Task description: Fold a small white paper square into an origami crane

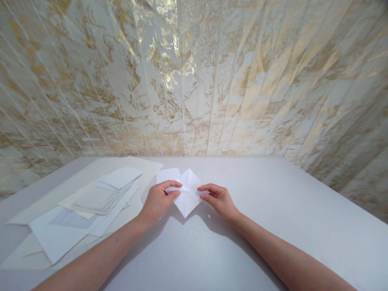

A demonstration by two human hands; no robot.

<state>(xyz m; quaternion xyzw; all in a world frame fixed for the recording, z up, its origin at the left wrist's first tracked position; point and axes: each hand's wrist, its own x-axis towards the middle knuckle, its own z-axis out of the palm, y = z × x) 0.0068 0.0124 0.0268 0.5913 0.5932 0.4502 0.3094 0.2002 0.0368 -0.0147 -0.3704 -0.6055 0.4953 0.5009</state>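
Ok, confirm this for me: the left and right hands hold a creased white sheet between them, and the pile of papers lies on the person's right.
One thing is wrong: the head view shows the pile of papers on the person's left. The left hand and right hand do hold the creased white sheet between them.

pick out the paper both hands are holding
The creased white sheet turned like a diamond, pinched by the left hand and right hand on opposite sides. Another white paper shows partly behind it; the pile of papers lies off left.
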